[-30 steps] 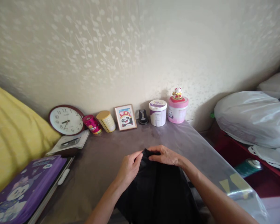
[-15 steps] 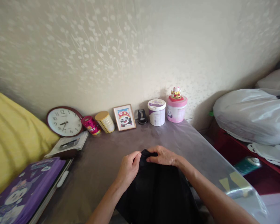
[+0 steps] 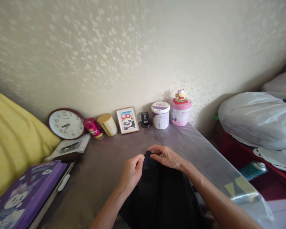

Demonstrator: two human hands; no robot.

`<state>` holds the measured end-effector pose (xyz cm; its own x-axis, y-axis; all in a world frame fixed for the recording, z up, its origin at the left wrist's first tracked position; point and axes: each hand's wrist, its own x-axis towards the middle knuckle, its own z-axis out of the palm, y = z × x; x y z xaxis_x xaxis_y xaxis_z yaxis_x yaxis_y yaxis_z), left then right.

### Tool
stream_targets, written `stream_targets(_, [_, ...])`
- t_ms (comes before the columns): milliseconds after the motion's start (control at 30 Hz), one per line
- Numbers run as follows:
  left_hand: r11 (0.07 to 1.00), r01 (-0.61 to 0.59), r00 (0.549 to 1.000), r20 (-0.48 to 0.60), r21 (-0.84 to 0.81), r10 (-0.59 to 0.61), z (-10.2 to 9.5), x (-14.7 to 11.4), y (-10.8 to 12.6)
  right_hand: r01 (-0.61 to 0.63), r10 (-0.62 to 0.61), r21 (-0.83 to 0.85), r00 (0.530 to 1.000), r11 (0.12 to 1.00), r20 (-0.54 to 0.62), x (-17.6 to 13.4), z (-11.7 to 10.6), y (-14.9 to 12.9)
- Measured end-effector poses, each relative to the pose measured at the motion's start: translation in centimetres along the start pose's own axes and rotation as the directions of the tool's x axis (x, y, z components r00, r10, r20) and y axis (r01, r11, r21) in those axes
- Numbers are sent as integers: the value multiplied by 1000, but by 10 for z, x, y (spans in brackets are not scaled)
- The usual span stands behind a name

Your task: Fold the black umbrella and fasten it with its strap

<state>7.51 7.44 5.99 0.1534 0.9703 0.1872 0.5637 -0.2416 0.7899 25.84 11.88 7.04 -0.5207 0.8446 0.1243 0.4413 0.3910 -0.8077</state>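
A piece of black fabric hangs between my forearms, its upper edge gathered near the middle of the table. Its kind cannot be made out; the lower part runs out of view. My left hand pinches the top left corner of it between thumb and fingers. At the same edge, just to the right, my right hand grips the cloth with thumb and curled fingers, close to the left fingertips.
Along the wall stand a clock, a pink can, a yellow can, a picture frame, a white tub and a pink tub. A purple folder lies left; a white bag bulges right.
My right hand has shifted slightly up and left along the fabric's edge, its fingers drawing nearer to my left fingertips. The left hand stays almost where it was.
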Motion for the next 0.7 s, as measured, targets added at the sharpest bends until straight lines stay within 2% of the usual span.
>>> stream_targets(167, [1000, -2, 1000, 8, -6, 2, 1, 1, 1, -25, 17, 63, 992, 998, 123, -1, -1, 2])
stream_targets(333, [1000, 3, 1000, -2, -7, -3, -1, 1, 1, -36, -18, 216, 970, 976, 243, -2, -1, 2])
stream_targets(433, [1000, 4, 1000, 9, -9, -3, -1, 0, 1, -55, 7, 158, 958, 986, 287, 0, 1, 5])
stream_targets(567, [1000, 5, 1000, 4, -14, -5, 0, 1, -1, -71, 28, 127, 949, 989, 314, 3, 4, 8])
stream_targets(700, [999, -2, 1000, -1, -41, 1, -2, 4, -5, -51, -23, 259, 961, 965, 275, 5, 9, 6])
